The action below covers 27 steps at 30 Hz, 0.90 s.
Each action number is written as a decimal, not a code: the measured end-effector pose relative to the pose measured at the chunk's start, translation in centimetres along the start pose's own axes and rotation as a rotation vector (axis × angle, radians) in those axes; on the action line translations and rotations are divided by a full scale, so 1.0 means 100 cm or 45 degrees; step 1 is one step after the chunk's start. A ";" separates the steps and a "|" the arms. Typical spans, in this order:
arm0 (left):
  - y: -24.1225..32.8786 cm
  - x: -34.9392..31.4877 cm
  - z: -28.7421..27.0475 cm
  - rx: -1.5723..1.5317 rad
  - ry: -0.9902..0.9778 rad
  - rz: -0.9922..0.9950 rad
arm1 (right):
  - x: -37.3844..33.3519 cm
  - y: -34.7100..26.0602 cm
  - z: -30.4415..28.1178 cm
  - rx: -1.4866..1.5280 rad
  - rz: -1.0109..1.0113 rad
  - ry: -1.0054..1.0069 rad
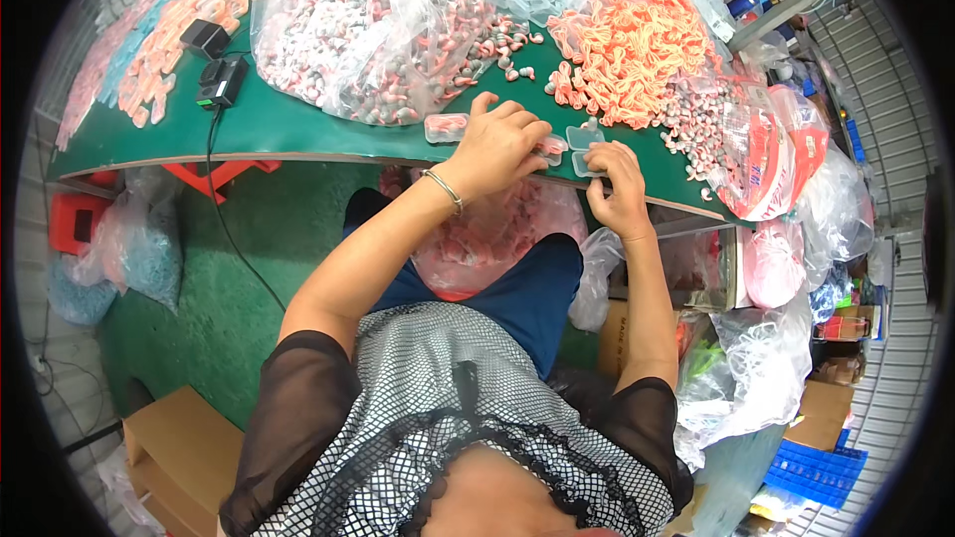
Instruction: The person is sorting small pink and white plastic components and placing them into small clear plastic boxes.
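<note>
My left hand [497, 147], with a bracelet at the wrist, is above the table's near edge. Its index finger and thumb close on a small pink piece [551, 146], partly hidden by the fingers. Just right of it, my right hand [621, 187] grips a small clear plastic case [585, 135] by its edge. The case stands open, lid and base side by side. A similar clear case [447, 127] with pink contents lies left of my left hand, close to its fingers.
The green table [348, 141] bears a large clear bag [368, 30] of pink-and-grey pieces, a heap of orange cords [637, 40], small beadlike pieces [693, 119] and a red-white bag [776, 149]. Black devices [221, 82] with a cable stand left. Cardboard boxes [184, 452] lie behind.
</note>
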State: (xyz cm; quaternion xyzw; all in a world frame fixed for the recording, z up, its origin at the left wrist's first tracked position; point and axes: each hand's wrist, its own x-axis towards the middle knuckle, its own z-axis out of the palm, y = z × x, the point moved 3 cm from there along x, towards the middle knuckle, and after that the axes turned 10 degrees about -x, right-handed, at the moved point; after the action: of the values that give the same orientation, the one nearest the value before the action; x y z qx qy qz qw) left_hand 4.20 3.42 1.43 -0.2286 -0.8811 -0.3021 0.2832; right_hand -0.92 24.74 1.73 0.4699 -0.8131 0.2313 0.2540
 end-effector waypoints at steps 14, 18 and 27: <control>0.004 0.008 -0.016 -0.136 -0.045 0.004 | 0.025 -0.021 0.008 -0.178 0.122 -0.056; 0.000 0.004 -0.016 -0.247 -0.042 -0.019 | 0.029 -0.029 0.006 -0.162 0.144 -0.012; 0.003 0.005 -0.022 -0.433 0.038 -0.141 | 0.022 -0.037 0.015 -0.040 0.395 0.065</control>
State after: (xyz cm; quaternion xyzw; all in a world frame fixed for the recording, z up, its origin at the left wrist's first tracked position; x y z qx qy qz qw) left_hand 4.81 2.27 3.28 -0.2199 -0.8243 -0.4651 0.2364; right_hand 1.10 20.78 2.50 0.3286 -0.8727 0.2669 0.2431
